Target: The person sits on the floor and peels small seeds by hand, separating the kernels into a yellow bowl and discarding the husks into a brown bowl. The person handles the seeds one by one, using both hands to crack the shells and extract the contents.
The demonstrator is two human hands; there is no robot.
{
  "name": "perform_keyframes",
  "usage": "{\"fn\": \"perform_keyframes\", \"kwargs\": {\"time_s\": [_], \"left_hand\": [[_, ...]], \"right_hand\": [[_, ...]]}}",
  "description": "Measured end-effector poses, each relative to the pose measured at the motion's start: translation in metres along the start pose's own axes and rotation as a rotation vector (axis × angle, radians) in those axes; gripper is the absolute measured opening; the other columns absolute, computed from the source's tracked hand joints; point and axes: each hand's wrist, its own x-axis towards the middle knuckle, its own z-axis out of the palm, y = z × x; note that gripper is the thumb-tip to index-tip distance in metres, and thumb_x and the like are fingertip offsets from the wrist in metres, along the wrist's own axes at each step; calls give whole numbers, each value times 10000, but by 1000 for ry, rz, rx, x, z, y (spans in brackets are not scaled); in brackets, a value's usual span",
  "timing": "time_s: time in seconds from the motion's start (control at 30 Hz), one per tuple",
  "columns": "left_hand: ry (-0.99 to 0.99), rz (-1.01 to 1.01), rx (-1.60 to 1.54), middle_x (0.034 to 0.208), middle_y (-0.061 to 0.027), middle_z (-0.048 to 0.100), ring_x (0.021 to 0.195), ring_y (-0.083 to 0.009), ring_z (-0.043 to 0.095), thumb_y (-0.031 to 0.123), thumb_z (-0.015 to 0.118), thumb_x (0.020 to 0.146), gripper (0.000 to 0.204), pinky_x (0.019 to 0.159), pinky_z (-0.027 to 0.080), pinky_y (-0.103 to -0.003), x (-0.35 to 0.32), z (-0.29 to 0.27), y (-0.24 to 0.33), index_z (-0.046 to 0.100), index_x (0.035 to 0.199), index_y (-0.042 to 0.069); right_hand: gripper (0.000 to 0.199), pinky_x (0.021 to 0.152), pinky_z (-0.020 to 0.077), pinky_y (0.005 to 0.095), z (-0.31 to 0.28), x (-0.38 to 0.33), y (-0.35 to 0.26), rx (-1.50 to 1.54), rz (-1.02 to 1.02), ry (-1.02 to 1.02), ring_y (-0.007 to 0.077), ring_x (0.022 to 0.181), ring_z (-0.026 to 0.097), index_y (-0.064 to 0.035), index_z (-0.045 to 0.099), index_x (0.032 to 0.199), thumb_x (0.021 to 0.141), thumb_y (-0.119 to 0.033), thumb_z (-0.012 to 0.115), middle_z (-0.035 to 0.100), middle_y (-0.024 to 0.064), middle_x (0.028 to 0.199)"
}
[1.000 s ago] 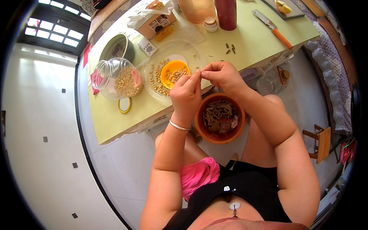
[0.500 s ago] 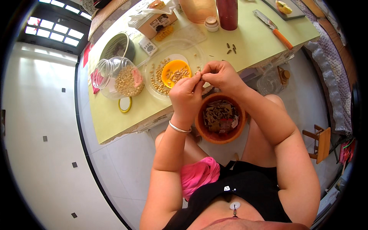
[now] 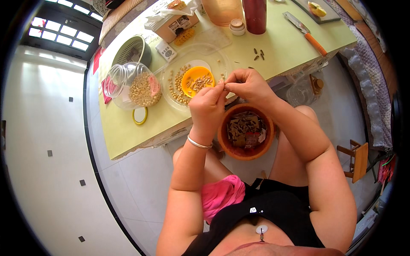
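My left hand (image 3: pixel 206 104) and my right hand (image 3: pixel 251 86) meet fingertip to fingertip above the table's near edge. Both are closed in a pinch, and whatever lies between the fingertips is too small to make out. Just left of them is a yellow bowl (image 3: pixel 194 71) holding pale, slender kernels (image 3: pixel 200 84). It rests in a wide clear plastic tray (image 3: pixel 218 54), with round cream-coloured beans (image 3: pixel 175 88) scattered around it. Beyond my right hand, several dark elongated seeds (image 3: pixel 262 55) lie on the table. Below my hands stands a brown bin (image 3: pixel 244 155) with dark shells and scraps (image 3: pixel 242 127) inside.
A clear jar (image 3: pixel 124 82) of beans lies on its side at left, near a colander (image 3: pixel 144 52) and a yellow-rimmed disc (image 3: pixel 146 116). Farther back are a tissue box (image 3: pixel 182 24) and a dark red bottle (image 3: pixel 255 18). An orange-handled knife (image 3: pixel 315 44) lies at right.
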Motion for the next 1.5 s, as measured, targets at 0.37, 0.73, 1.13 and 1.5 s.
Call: {"fn": "perform_keyframes", "kwargs": {"time_s": [0.37, 0.73, 1.13, 1.5], "left_hand": [[19, 94, 105, 665, -117, 627, 570, -280, 608, 35, 715, 829, 90, 517, 490, -364, -3, 6, -3, 729, 917, 25], [-11, -561, -763, 847, -132, 724, 649, -179, 699, -69, 720, 821, 221, 607, 590, -260, -3, 0, 0, 702, 1041, -48], [-75, -669, -909, 854, -109, 705, 688, -171, 694, -59, 689, 849, 205, 631, 588, -264, 1, -4, -7, 668, 1052, -40], [46, -396, -441, 837, -82, 708, 670, -126, 689, -41, 659, 887, 112, 615, 559, -233, -4, -6, 3, 694, 992, -52]], "right_hand": [[115, 642, 452, 218, 2, 7, 20, -75, -104, 17, 42, 708, 524, 13, 674, 820, 827, -101, 666, 624, -15, 757], [69, 494, 332, 195, -7, 3, 5, 261, 147, -91, 23, 564, 446, -42, 653, 792, 843, -86, 668, 603, -21, 710], [74, 644, 424, 199, -6, -4, -2, 29, 17, -29, 33, 718, 527, -6, 675, 823, 826, -80, 663, 637, -15, 774], [49, 475, 290, 196, -8, -1, 9, 251, 111, -42, 22, 548, 419, -31, 668, 823, 828, -80, 678, 553, -38, 675]]}}
